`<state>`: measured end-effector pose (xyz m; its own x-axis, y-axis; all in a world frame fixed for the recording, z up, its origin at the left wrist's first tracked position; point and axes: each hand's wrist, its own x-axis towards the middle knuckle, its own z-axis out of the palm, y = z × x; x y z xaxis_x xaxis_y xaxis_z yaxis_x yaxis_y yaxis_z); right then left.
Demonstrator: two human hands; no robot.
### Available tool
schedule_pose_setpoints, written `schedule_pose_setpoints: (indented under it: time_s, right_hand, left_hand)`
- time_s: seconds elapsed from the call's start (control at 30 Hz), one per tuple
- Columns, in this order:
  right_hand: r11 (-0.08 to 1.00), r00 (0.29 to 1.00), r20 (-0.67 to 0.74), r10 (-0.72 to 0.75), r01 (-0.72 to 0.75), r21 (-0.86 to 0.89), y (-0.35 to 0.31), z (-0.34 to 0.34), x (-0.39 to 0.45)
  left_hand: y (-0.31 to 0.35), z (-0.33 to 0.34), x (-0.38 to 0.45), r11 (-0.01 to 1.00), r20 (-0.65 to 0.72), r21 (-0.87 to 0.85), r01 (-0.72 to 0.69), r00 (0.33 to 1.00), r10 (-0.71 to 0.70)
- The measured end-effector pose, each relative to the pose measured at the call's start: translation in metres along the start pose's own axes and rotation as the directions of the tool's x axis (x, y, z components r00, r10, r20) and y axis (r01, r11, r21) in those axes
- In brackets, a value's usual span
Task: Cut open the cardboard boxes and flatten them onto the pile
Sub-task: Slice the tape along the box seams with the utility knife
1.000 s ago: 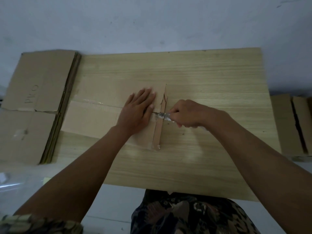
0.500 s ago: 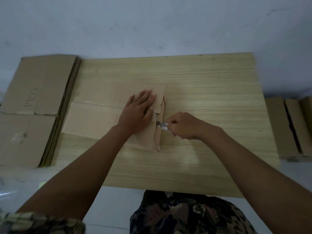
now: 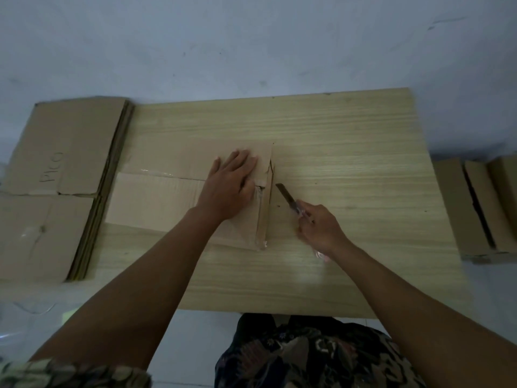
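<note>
A brown cardboard box (image 3: 156, 200) lies on the wooden board (image 3: 349, 163), its taped seam running left to right. My left hand (image 3: 232, 186) presses flat on the box top near its right end. My right hand (image 3: 319, 228) grips a utility knife (image 3: 288, 198), whose blade points up and left, clear of the box's right end by a short gap. A pile of flattened cardboard (image 3: 56, 175) lies at the left, overlapping the board's left edge.
More folded cardboard boxes (image 3: 481, 208) stand on the floor at the right of the board. Clear plastic wrap (image 3: 25, 309) lies on the white floor at the lower left. My patterned clothing (image 3: 307, 357) is below the board's near edge.
My right hand has drawn the knife out of the box's right end and back toward me to the right. My left hand stays pressed on the box.
</note>
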<state>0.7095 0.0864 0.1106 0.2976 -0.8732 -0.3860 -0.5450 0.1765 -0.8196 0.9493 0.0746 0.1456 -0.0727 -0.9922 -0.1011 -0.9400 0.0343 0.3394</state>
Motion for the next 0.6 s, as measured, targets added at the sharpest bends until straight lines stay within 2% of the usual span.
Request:
schedule_pose_setpoints:
  time_s: [0.13,0.3,0.43,0.5,0.57,0.6]
  right_hand:
    - [0.990,0.986,-0.134,0.096,-0.108,-0.088,0.011,0.016,0.011]
    - [0.935,0.970,-0.242,0.007,-0.093,-0.342,0.010,0.026,0.017]
    - [0.905,0.956,-0.293,-0.019,-0.108,-0.412,0.002,0.028,0.021]
    - [0.946,0.922,-0.373,-0.106,-0.023,-0.324,-0.016,0.028,0.024]
    - [0.948,0.849,-0.442,-0.288,0.189,-0.256,-0.044,0.030,0.028]
    - [0.920,0.821,-0.424,-0.381,0.291,-0.263,-0.058,0.030,0.031]
  left_hand:
    - [0.000,0.003,-0.009,1.000,-0.088,0.002,0.006,0.996,-0.006]
    - [-0.007,0.007,-0.029,0.999,-0.187,0.008,0.034,0.982,-0.032]
    - [-0.019,0.003,-0.041,0.998,-0.281,0.050,0.047,0.959,-0.031]
    - [-0.028,-0.001,-0.045,0.994,-0.347,0.090,0.061,0.938,-0.026]
    - [-0.037,-0.005,-0.050,0.990,-0.413,0.117,0.075,0.910,-0.020]
    - [-0.041,-0.008,-0.052,0.989,-0.432,0.128,0.078,0.902,-0.015]
